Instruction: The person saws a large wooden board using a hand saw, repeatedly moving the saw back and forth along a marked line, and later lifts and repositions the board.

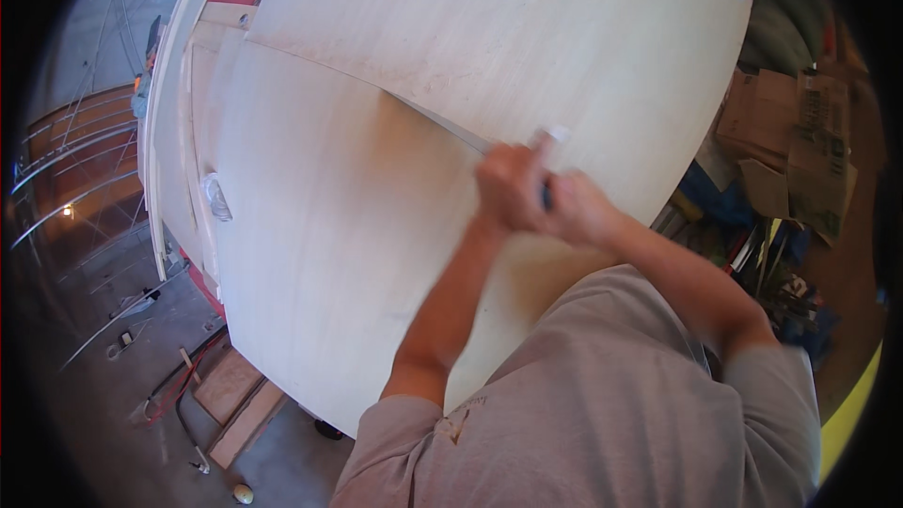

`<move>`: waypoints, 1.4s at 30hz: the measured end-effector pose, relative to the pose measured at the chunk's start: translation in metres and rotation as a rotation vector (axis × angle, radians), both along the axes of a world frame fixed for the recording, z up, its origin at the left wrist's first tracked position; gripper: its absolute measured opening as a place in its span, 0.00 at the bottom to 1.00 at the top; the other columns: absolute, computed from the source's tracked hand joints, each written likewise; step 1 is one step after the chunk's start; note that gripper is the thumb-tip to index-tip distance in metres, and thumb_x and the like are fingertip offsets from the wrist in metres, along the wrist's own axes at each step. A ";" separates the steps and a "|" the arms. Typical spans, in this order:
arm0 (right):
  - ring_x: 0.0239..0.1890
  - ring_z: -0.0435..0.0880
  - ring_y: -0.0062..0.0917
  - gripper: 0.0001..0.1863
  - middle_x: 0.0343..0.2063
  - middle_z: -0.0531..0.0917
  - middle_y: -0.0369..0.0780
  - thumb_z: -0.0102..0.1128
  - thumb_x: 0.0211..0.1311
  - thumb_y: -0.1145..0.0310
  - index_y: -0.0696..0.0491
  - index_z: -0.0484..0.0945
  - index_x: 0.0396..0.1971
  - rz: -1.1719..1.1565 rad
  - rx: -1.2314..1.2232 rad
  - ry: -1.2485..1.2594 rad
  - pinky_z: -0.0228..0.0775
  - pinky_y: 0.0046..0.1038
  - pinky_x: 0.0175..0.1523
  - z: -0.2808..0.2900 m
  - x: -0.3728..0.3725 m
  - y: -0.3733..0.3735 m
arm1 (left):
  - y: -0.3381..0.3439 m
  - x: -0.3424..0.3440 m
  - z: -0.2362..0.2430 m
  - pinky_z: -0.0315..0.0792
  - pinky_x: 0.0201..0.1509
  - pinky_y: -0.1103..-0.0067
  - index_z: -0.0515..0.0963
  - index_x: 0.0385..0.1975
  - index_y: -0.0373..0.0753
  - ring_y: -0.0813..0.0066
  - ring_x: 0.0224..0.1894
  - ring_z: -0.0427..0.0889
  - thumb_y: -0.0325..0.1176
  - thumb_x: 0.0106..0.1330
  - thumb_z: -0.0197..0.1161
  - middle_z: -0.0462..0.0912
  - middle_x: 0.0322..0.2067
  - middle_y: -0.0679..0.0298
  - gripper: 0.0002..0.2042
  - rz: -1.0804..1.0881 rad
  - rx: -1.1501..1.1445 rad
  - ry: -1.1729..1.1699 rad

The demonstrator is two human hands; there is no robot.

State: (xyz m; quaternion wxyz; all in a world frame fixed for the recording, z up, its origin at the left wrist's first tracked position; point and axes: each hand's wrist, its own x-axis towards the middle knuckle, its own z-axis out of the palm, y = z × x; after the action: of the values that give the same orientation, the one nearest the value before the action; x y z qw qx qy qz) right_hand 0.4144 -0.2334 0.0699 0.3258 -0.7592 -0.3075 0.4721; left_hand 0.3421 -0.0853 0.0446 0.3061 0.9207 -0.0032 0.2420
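Observation:
A large pale plywood sheet [310,198] lies before me, with a cut line running in from its far left edge. Along that line lies the thin grey blade of a handsaw [437,119], slanting toward my hands. My left hand [508,183] is closed around the handle end of the saw. Just right of it and pressed close, my right hand [583,207] is closed on the same handle. Motion blurs both hands, and the fingers cover most of the handle. A whitish tip sticks out above them. Fine dust lies beside the cut.
Long pale boards [174,122] stand along the left side. A crumpled clear plastic piece [217,197] rests by the sheet's left edge. Brown wood planks [240,404] and a red and black cable lie on the grey floor. Cardboard boxes [785,122] and clutter are at right.

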 end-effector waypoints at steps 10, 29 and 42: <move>0.41 0.90 0.57 0.13 0.36 0.91 0.56 0.63 0.64 0.64 0.59 0.84 0.40 -0.051 0.298 -0.204 0.83 0.53 0.47 -0.053 0.001 0.114 | 0.112 0.005 -0.016 0.76 0.35 0.62 0.83 0.57 0.32 0.56 0.25 0.81 0.38 0.63 0.62 0.81 0.22 0.59 0.24 0.001 -0.164 0.109; 0.35 0.90 0.54 0.15 0.30 0.89 0.54 0.62 0.67 0.56 0.55 0.83 0.35 0.064 0.093 -0.171 0.83 0.49 0.43 -0.059 -0.004 0.032 | 0.035 0.001 -0.044 0.73 0.30 0.61 0.86 0.51 0.37 0.57 0.20 0.78 0.49 0.65 0.63 0.77 0.18 0.62 0.24 -0.025 0.053 -0.050; 0.41 0.89 0.59 0.16 0.37 0.89 0.59 0.64 0.67 0.61 0.62 0.83 0.39 -0.006 0.166 -0.248 0.81 0.55 0.48 -0.009 -0.014 0.001 | 0.002 -0.006 0.019 0.75 0.34 0.59 0.85 0.56 0.35 0.54 0.22 0.81 0.40 0.61 0.65 0.79 0.19 0.59 0.24 0.002 -0.104 0.058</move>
State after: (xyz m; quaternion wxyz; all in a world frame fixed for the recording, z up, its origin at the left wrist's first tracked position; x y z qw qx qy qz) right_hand 0.4005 -0.2326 0.0612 0.3483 -0.7832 -0.3808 0.3466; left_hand 0.3364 -0.0836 0.0641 0.3532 0.9103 0.0193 0.2152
